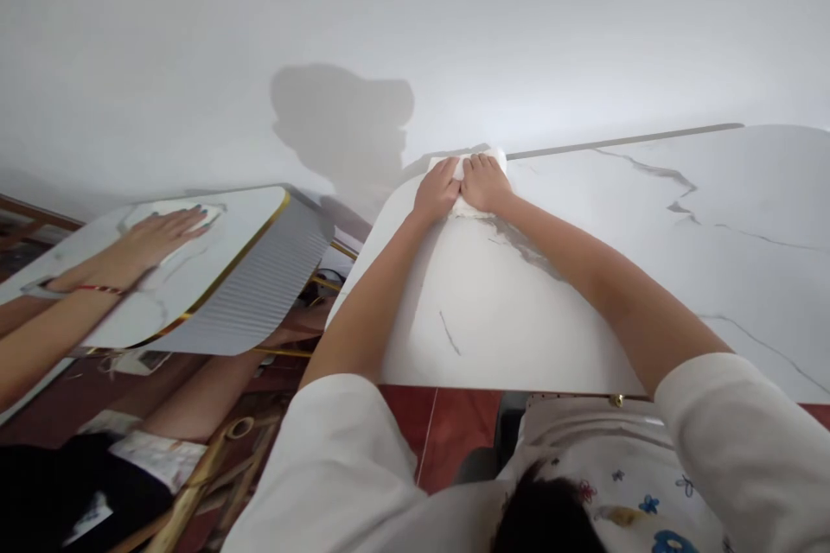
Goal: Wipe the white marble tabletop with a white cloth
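A co-worker's hand lies palm down with fingers spread on a white cloth over a smaller desk. To its right, the person's left hand reaches out on a nearly straight arm to the far left corner of the larger desk, its fingers close together and laid over a folded cloth. The right hand meets it from the right, the arm slanting across the desk from the near edge. Its fingers also lie together, bent slightly over the cloth; whether either hand's fingers clamp it, I cannot tell.

The smaller desk has gold trim and a ribbed grey side. Behind both desks stands a pale wall, with the shadow of a head on it. Red floor shows below the larger desk's near edge, where a small brass knob sits. The larger desk's top is white with grey marble veins, its 2 far corners rounded.

The folded cloth is white, thick and rumpled along its lower border; it lies at the far edge by the left corner, mostly covered by the 2 hands.
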A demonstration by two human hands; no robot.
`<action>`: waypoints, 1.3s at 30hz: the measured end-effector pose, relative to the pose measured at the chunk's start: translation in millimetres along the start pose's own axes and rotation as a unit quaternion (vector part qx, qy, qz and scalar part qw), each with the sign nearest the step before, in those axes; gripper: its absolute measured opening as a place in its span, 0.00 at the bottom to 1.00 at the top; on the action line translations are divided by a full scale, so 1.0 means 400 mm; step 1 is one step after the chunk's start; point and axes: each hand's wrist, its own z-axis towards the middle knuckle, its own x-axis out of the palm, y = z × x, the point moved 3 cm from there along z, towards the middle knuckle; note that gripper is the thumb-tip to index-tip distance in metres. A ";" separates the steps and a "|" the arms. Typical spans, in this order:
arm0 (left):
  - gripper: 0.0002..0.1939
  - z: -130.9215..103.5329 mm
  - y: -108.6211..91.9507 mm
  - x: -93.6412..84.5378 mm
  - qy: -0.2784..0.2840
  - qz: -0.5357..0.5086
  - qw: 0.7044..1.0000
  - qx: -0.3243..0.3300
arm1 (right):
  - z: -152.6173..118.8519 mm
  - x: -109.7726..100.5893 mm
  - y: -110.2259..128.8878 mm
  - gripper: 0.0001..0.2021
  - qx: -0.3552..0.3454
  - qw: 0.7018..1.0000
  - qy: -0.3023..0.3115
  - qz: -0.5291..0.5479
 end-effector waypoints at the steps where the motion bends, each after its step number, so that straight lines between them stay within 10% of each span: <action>1: 0.27 -0.019 -0.011 -0.006 -0.001 0.006 1.000 0.003 | -0.019 -0.006 0.011 0.25 0.000 1.000 0.001 -0.003; 21: 0.30 -0.514 -0.289 -0.171 0.029 0.095 0.995 -0.007 | -0.468 -0.117 0.266 0.27 -0.060 0.998 -0.014 -0.001; 39: 0.30 -0.501 -0.623 -0.078 0.058 0.080 0.994 -0.038 | -0.685 -0.227 0.072 0.28 -0.057 0.998 -0.013 -0.019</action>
